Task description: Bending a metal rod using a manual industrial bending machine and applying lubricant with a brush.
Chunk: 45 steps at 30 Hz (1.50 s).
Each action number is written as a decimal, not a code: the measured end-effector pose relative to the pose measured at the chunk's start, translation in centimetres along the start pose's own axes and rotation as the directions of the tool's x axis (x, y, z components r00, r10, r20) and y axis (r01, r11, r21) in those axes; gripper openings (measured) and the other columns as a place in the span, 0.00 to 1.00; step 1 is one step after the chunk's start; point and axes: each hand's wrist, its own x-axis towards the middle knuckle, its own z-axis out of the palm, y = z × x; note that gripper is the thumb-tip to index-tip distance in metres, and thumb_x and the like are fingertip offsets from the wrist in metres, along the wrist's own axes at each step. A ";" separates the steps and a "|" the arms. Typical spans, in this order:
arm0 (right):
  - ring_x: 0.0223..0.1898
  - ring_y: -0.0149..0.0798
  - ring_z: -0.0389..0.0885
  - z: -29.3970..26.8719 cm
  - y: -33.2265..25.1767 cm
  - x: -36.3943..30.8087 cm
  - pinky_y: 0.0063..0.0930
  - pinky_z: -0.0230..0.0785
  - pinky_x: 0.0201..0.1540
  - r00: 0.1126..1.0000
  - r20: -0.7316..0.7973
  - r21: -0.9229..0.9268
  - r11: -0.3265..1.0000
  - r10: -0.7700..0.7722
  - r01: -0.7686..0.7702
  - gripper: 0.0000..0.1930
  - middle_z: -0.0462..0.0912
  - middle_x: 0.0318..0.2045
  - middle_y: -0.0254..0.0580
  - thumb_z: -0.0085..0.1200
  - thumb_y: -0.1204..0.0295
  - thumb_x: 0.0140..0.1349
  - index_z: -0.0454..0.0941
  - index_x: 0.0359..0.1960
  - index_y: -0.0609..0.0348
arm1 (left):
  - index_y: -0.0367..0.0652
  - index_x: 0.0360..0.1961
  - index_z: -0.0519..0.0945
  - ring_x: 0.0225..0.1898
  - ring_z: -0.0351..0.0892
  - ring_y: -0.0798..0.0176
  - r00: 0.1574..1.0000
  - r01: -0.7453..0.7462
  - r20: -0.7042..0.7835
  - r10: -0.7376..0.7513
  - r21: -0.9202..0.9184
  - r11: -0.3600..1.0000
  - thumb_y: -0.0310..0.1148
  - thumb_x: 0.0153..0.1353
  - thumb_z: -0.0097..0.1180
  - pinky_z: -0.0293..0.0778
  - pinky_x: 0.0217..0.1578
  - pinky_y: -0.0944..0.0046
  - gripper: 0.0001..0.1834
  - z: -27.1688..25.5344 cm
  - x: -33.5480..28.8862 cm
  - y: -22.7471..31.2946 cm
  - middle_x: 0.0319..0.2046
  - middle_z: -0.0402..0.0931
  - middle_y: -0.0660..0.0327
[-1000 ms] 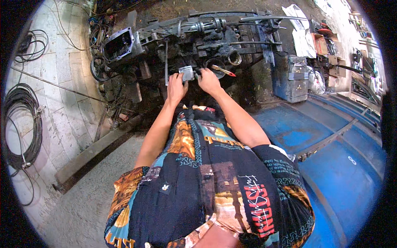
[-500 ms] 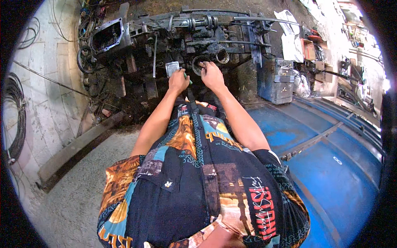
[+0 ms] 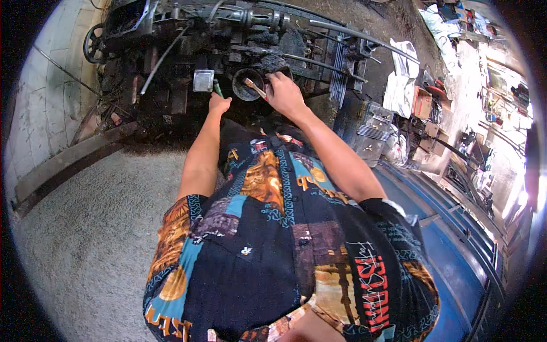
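Observation:
My right hand (image 3: pixel 283 96) is closed on a small brush (image 3: pixel 256 89) with a reddish handle. The brush's pale end reaches over a round, dark-rimmed container (image 3: pixel 238 93). To its left, my left hand (image 3: pixel 219 105) is closed around a slim green object (image 3: pixel 218 88); its kind is unclear. Just beyond that hand lies a square, whitish, shallow piece (image 3: pixel 203 81). Whether the green object joins the square piece, I cannot tell.
A long, greasy machine (image 3: pixel 250 18) with shafts and rods stretches across the far side. Several thin metal rods (image 3: pixel 337 77) stand to the right, near a metal box (image 3: pixel 370 128). Blue metal panels (image 3: pixel 450 251) lie at the right; a rod (image 3: pixel 165 60) slants at the left.
The view has shifted, so the machine sits higher and further left. My hands are further apart, and the brush in my right hand now shows clearly over the container.

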 end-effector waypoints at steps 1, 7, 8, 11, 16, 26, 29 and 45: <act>0.42 0.54 0.79 -0.3 1.2 -0.2 0.45 0.74 0.46 1.000 -0.007 0.001 1.000 0.023 -0.023 0.16 0.78 0.39 0.54 0.52 0.71 0.56 0.76 0.45 0.66 | 0.36 0.60 0.64 0.48 0.80 0.49 1.000 -0.011 0.012 0.011 0.018 1.000 0.41 0.56 0.63 0.76 0.47 0.54 0.35 0.9 0.4 0.2 0.50 0.76 0.46; 0.41 0.57 0.79 -2.1 6.4 -1.3 0.47 0.73 0.44 1.000 -0.002 0.027 1.000 -0.005 0.005 0.13 0.78 0.38 0.54 0.51 0.71 0.58 0.77 0.44 0.62 | 0.33 0.42 0.76 0.24 0.81 0.59 0.969 0.231 -0.011 -0.248 -0.326 0.917 0.36 0.60 0.58 0.77 0.24 0.61 0.16 -0.5 -2.8 5.3 0.29 0.79 0.54; 0.41 0.57 0.79 -1.6 4.7 -0.2 0.47 0.73 0.44 0.999 -0.030 0.047 0.999 0.013 -0.012 0.13 0.78 0.38 0.54 0.51 0.71 0.58 0.77 0.44 0.62 | 0.31 0.37 0.79 0.30 0.84 0.54 0.976 0.175 -0.087 -0.201 -0.240 0.955 0.37 0.61 0.55 0.79 0.30 0.57 0.16 -4.1 -3.2 6.5 0.33 0.82 0.49; 0.40 0.58 0.78 -2.2 5.1 -0.1 0.47 0.73 0.44 1.000 0.002 0.053 0.999 0.003 -0.003 0.13 0.78 0.38 0.55 0.51 0.71 0.57 0.77 0.43 0.63 | 0.31 0.41 0.79 0.33 0.84 0.49 0.974 0.121 -0.183 -0.130 -0.063 0.991 0.36 0.59 0.53 0.79 0.36 0.52 0.17 -5.2 -4.3 8.2 0.35 0.82 0.47; 0.42 0.58 0.78 -3.2 5.8 0.1 0.48 0.73 0.45 0.998 0.012 0.123 0.990 0.064 -0.065 0.15 0.78 0.38 0.57 0.52 0.70 0.58 0.77 0.45 0.64 | 0.39 0.54 0.75 0.58 0.72 0.44 0.979 0.144 -0.163 -0.124 0.113 0.983 0.40 0.56 0.56 0.69 0.55 0.47 0.25 -7.0 -6.7 9.2 0.55 0.74 0.46; 0.42 0.51 0.81 -8.6 22.1 0.2 0.38 0.70 0.49 0.553 -0.584 0.487 0.801 0.594 -0.347 0.13 0.82 0.40 0.56 0.53 0.71 0.60 0.79 0.43 0.67 | 0.40 0.49 0.79 0.48 0.78 0.42 0.854 -0.305 -0.340 0.394 0.284 0.909 0.46 0.56 0.59 0.74 0.47 0.48 0.25 -11.8 -12.1 19.5 0.44 0.80 0.45; 0.41 0.49 0.79 -9.3 29.8 2.3 0.38 0.68 0.48 0.404 -0.750 0.448 0.851 0.524 -0.273 0.15 0.81 0.37 0.54 0.53 0.69 0.61 0.78 0.43 0.69 | 0.38 0.44 0.81 0.40 0.80 0.42 0.666 -0.563 -0.403 0.627 0.280 0.778 0.41 0.59 0.57 0.75 0.42 0.49 0.18 -12.4 -9.8 24.3 0.35 0.81 0.46; 0.48 0.40 0.77 -10.0 33.3 9.6 0.30 0.64 0.57 0.908 -0.079 0.953 0.297 0.412 -0.052 0.19 0.83 0.45 0.46 0.48 0.66 0.56 0.82 0.42 0.67 | 0.36 0.36 0.85 0.40 0.80 0.42 0.425 -0.628 -0.604 0.674 0.339 0.701 0.40 0.52 0.66 0.74 0.44 0.52 0.17 -13.9 -0.4 25.1 0.36 0.81 0.44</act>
